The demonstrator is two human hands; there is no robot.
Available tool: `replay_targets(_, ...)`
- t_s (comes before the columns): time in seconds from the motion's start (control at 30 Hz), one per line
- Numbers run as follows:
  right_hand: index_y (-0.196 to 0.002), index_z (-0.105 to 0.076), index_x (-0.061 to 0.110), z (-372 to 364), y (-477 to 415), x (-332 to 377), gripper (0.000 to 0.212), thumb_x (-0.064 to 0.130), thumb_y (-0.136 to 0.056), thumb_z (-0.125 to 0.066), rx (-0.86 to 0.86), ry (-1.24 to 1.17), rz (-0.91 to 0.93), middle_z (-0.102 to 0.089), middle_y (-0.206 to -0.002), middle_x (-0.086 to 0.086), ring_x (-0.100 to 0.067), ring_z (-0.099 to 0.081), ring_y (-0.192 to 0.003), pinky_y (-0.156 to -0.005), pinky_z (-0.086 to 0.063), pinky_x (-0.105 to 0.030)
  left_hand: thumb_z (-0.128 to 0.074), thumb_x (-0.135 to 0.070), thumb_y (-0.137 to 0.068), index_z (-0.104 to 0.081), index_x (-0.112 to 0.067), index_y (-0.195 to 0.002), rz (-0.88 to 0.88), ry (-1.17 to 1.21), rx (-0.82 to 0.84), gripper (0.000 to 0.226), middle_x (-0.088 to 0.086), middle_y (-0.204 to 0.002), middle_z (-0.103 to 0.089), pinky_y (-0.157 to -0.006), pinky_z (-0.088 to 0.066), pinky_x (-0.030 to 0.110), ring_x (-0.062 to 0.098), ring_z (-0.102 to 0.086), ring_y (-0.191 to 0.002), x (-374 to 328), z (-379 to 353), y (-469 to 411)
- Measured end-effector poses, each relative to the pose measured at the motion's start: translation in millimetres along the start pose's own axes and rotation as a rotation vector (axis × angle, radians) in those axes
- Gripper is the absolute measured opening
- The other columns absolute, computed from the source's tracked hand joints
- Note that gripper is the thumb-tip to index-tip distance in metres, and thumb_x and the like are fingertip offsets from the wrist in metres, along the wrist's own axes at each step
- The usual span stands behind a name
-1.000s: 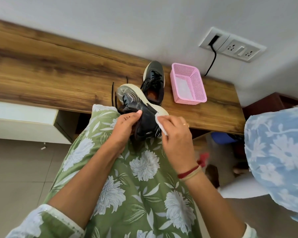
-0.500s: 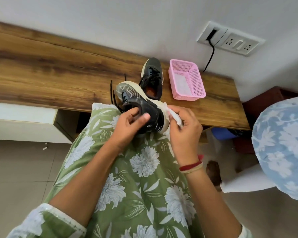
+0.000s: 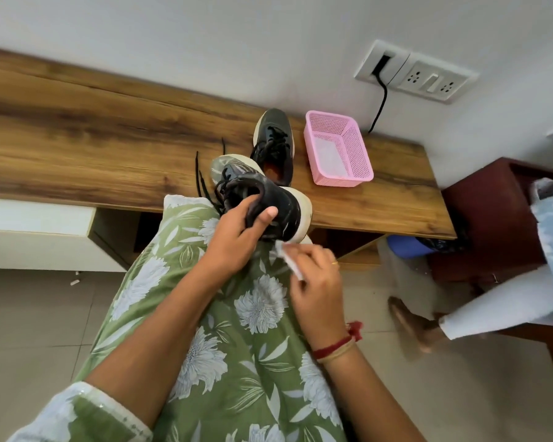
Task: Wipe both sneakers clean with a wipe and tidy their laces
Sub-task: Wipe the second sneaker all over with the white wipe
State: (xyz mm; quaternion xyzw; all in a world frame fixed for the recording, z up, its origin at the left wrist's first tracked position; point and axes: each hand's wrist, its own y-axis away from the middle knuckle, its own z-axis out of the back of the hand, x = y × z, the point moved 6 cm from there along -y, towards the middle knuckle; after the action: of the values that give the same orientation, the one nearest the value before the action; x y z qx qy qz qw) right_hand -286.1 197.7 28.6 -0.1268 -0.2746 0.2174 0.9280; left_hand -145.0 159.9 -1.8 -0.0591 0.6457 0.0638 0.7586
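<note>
1. Sneaker laces [image 3: 201, 177], black and undone, trail off the left side of the held shoe, over the green floral knee [image 3: 179, 282] and the front edge of the wooden bench [image 3: 109, 148].
2. The held sneaker [image 3: 289, 205] rests on that knee. Its long axis runs from the heel, nearest the person, to the toe, which points up and left toward the wall. It is rolled so that the opening faces left and the off-white sole faces right. The upper is black, and I cannot tell whether the pale streaks on the heel are lettering.
3. The left hand [image 3: 237, 237] grips the heel collar, fingers curled into the opening and thumb pressed on the outside.
4. The second sneaker [image 3: 273, 138] stands upright on the bench just behind. Its toe points to the wall, and it is black with a pale sole.
5. The white wipe [image 3: 286, 258], blurred, sits just below the held heel.
6. The right hand [image 3: 316, 282] pinches the wipe between thumb and fingertips.
7. A pink mesh basket [image 3: 356, 148] stands just right of the second sneaker.
</note>
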Motion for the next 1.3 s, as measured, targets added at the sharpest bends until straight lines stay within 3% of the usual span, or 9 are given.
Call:
replay_targets(0.17, -0.107, -0.068, 0.004, 47, -50, -2, 0.031, -0.001, -0.081, -0.053, -0.344, -0.098, -0.102, -0.057, -0.097, -0.001, -0.018, -0.055, -0.09, -0.08, -0.044, -0.023, -0.045, -0.028, -0.099, -0.053, -0.024, -0.116, 0.08, 0.032, 0.097, 0.019, -0.027, -0.099, -0.055, -0.079, -0.038, 0.0, -0.014, -0.053, -0.089, -4, -4, -9)
replay_targets(0.33, -0.114, -0.064, 0.002, 3, -42, -11, 0.038, -0.005, -0.078, -0.055, -0.097, 0.128, -0.059, -0.058, -0.098, -0.012, -0.025, -0.054, -0.092, -0.084, -0.033, -0.018, -0.042, -0.031, -0.1, -0.06, -0.019, -0.11, 0.195, 0.111, 0.225, 0.024, -0.01, -0.101, -0.067, -0.077, -0.046, 0.007, -0.011, -0.061, -0.087, 1, -7, -20)
replay_targets(0.5, -0.112, -0.065, 0.0, -18, -11, -2, 0.03, 0.007, -0.09, -0.046, -0.027, 0.223, 0.073, -0.058, -0.093, -0.011, -0.022, -0.051, -0.084, -0.073, -0.048, -0.03, -0.042, -0.038, -0.099, -0.055, -0.018, -0.121, 0.27, 0.15, 0.202, 0.032, -0.011, -0.107, -0.06, -0.076, -0.042, 0.005, -0.003, -0.058, -0.097, 6, -4, -20)
replay_targets(0.6, -0.107, -0.068, 0.003, -15, -4, 2, 0.031, 0.006, -0.083, -0.048, 0.018, 0.157, 0.102, -0.06, -0.093, -0.009, -0.02, -0.05, -0.087, -0.076, -0.047, -0.03, -0.042, -0.034, -0.1, -0.052, -0.028, -0.102, 0.31, 0.155, 0.213, 0.012, -0.017, -0.093, -0.057, -0.066, -0.041, -0.002, -0.011, -0.055, -0.084, 8, -6, -23)
replay_targets(0.73, -0.111, -0.066, 0.001, 28, -32, -5, 0.037, 0.006, -0.081, -0.046, -0.28, -0.029, -0.056, -0.058, -0.097, -0.01, -0.015, -0.05, -0.092, -0.086, -0.041, -0.019, -0.042, -0.038, -0.099, -0.053, -0.022, -0.116, 0.322, 0.126, 0.228, 0.026, -0.008, -0.105, -0.059, -0.08, -0.044, 0.009, -0.001, -0.057, -0.093, 4, -5, -24)
replay_targets(0.9, -0.115, -0.063, -0.002, -3, -29, -6, 0.032, 0.004, -0.086, -0.052, -0.106, 0.167, 0.073, -0.058, -0.097, -0.013, -0.022, -0.051, -0.092, -0.082, -0.045, -0.025, -0.041, -0.038, -0.1, -0.054, -0.028, -0.103, 0.372, 0.093, 0.222, 0.017, -0.018, -0.09, -0.057, -0.069, -0.043, 0.002, -0.003, -0.055, -0.085, 6, -7, -23)
replay_targets(1.03, -0.111, -0.066, -0.001, -17, -7, -3, 0.029, 0.007, -0.09, -0.048, -0.028, 0.204, 0.168, -0.06, -0.091, -0.013, -0.021, -0.049, -0.086, -0.07, -0.05, -0.032, -0.044, -0.045, -0.097, -0.048, -0.018, -0.133, 0.407, 0.133, 0.195, 0.046, -0.013, -0.103, -0.055, -0.093, -0.039, 0.021, 0.004, -0.053, -0.098, 7, -2, -20)
replay_targets(1.17, -0.111, -0.066, -0.002, 4, -15, -1, 0.03, 0.001, -0.085, -0.051, -0.101, 0.154, 0.155, -0.062, -0.101, -0.014, -0.022, -0.051, -0.094, -0.083, -0.047, -0.03, -0.049, -0.054, -0.091, -0.048, -0.021, -0.134, 0.444, 0.148, 0.201, 0.054, -0.004, -0.127, -0.056, -0.109, -0.037, 0.037, 0.014, -0.052, -0.118, 17, 0, -19)
replay_targets(1.3, -0.114, -0.064, -0.003, 0, -24, -3, 0.031, 0.005, -0.096, -0.04, -0.122, 0.23, 0.189, -0.06, -0.099, -0.016, -0.024, -0.05, -0.091, -0.078, -0.047, -0.029, -0.05, -0.056, -0.09, -0.055, -0.025, -0.125, 0.447, 0.169, 0.212, 0.047, -0.003, -0.125, -0.059, -0.108, -0.038, 0.039, 0.015, -0.055, -0.117, 17, -2, -19)
